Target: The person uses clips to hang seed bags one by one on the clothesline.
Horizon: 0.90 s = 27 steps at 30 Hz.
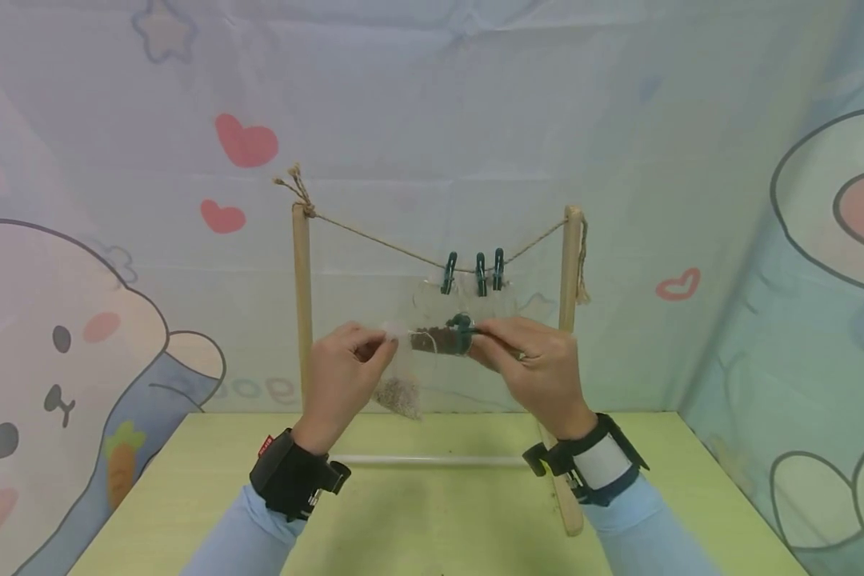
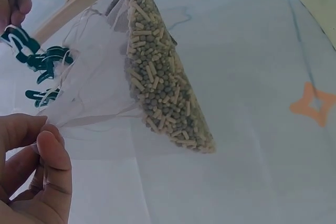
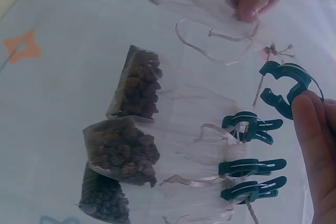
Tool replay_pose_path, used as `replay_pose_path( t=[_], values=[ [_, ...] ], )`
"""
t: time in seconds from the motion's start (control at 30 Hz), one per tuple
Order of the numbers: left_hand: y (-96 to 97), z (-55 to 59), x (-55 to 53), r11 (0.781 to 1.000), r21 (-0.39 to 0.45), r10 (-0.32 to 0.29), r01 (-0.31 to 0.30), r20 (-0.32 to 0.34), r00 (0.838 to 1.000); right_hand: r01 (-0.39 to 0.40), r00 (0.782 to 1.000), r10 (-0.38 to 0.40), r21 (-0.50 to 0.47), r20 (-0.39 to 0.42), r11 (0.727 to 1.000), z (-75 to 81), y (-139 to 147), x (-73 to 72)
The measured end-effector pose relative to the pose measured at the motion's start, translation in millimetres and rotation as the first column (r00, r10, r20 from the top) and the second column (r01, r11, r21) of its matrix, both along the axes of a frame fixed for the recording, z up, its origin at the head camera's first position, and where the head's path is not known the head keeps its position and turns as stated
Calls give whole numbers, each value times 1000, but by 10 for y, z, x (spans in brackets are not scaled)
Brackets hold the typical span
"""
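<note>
My left hand (image 1: 346, 372) pinches the top of a sheer white drawstring bag (image 2: 92, 74) between thumb and fingers. Pale and grey pellets (image 2: 160, 72) fill its lower end, and a loose drawstring (image 3: 210, 51) trails from its top. In my right hand (image 1: 536, 364) is a dark green clip (image 3: 289, 82), squeezed so that its mouth gapes. Just beyond, a similar green clip (image 3: 252, 126) holds up a sheer bag of brown chunks (image 3: 137, 85). Two further bags hang beside it, one with brown pieces (image 3: 121, 148) and one with dark pieces (image 3: 105, 195).
A sagging twine line (image 1: 382, 240) runs between a left wooden post (image 1: 302, 296) and a right wooden post (image 1: 570, 272). Low between them, a white rod (image 1: 435, 461) crosses above the yellow-green table (image 1: 432, 528). A printed cloth (image 1: 418, 104) stands behind.
</note>
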<state>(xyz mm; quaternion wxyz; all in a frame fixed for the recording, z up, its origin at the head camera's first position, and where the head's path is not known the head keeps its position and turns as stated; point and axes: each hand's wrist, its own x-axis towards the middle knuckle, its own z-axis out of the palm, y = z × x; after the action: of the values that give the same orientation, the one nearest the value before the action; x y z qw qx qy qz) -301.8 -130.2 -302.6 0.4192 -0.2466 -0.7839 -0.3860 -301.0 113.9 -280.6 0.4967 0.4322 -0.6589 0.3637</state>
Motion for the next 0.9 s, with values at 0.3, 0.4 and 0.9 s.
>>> replay_pose_path(
  t=[0.3,0.4,0.9],
  values=[
    [67,160,-126,999,32,-9,8,35,999,18,999,-18,7,-31,1000,249,-74,-187],
    [93,218,-169,999,41,-10,10,12,1000,19,1000,-19,12,-8,1000,322,-89,-231],
    [194,361,-353,997,74,0,-2,28,1000,186,981,-190,108,32,977,756,-220,-480]
  ],
)
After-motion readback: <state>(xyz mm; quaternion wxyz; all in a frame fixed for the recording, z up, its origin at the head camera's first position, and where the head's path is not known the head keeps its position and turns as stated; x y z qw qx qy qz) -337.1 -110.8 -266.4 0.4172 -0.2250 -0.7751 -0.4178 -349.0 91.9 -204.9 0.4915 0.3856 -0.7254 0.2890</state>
